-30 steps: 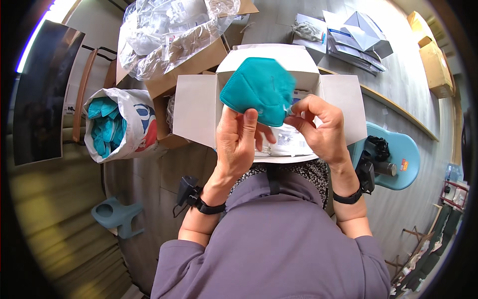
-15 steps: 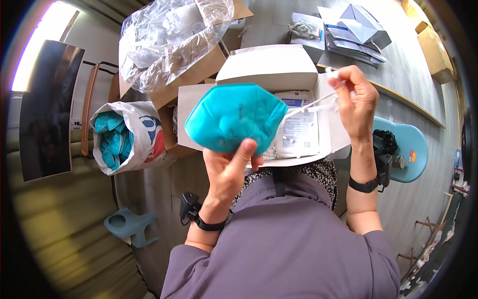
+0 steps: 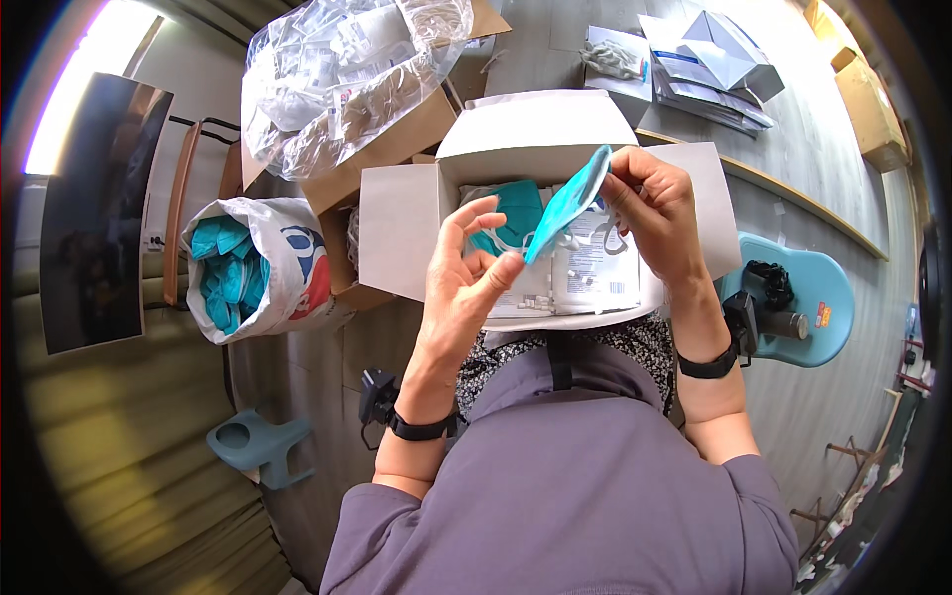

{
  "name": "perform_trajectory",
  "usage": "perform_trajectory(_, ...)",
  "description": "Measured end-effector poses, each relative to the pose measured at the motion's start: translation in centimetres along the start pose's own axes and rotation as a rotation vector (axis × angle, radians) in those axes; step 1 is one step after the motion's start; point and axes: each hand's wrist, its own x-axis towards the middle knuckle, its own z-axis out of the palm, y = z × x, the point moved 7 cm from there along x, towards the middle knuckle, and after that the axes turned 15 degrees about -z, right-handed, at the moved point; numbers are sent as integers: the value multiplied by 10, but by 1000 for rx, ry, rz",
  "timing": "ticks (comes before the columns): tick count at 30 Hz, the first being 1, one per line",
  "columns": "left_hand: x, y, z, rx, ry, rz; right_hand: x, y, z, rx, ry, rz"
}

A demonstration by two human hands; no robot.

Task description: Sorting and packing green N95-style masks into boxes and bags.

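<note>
A teal face mask (image 3: pixel 567 210) is tilted nearly edge-on above the open white box (image 3: pixel 535 127). My right hand (image 3: pixel 656 203) pinches its upper edge. My left hand (image 3: pixel 458 260) has its fingers spread, with the thumb tip close to the mask's lower end; whether it touches cannot be made out. A white elastic strap shows near those fingers. Inside the box, another teal mask (image 3: pixel 520 206) rests at the far left beside white printed packets (image 3: pixel 598 276). Several small white pieces (image 3: pixel 535 301) lie near the front wall.
At the left, a white bag (image 3: pixel 288 223) holds many teal masks. Behind it is a cardboard carton (image 3: pixel 392 147) with clear plastic-wrapped packets (image 3: pixel 347 79). A blue plastic stool (image 3: pixel 833 288) with a black item and a metal cylinder stands right. Flattened boxes (image 3: pixel 699 94) lie far right.
The mask has turned from broadside to nearly edge-on and shifted right. My left hand has let go of it; my right hand has moved from the strap to the mask's edge.
</note>
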Motion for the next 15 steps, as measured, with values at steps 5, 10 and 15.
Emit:
perform_trajectory(5,-6,28,13,549,181,387,-4,13,8,-3,-5,123)
perform_trajectory(10,-4,34,14,733,405,445,-3,-4,10,-55,180,35)
perform_trajectory(15,7,20,22,753,366,485,-10,-12,54,-12,-47,-83)
